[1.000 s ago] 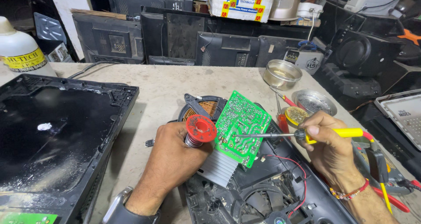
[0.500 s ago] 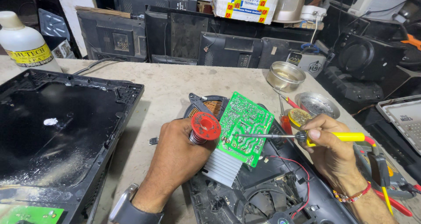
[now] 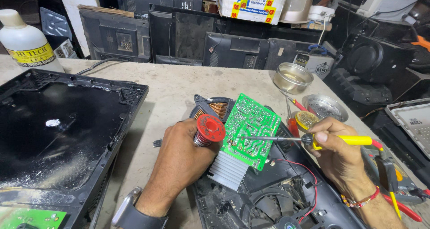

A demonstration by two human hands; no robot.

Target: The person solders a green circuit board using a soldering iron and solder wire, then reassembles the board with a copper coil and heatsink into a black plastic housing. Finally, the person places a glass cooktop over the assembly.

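On the left of the table (image 3: 170,83) lies a black housing panel (image 3: 58,135) — already removed, set aside. At centre, the left hand (image 3: 181,159) has its fingers clenched round a red solder spool (image 3: 209,129), steadying the green circuit board (image 3: 248,130) propped upright over the opened unit (image 3: 268,197). At right, the right hand (image 3: 336,153) grips a yellow-handled soldering iron (image 3: 309,140), tip on the board — soldering appears under way, reassembly outstanding.

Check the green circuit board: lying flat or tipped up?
Tipped up. The green circuit board leans solder side up over its white heat sink, above the open black casing.
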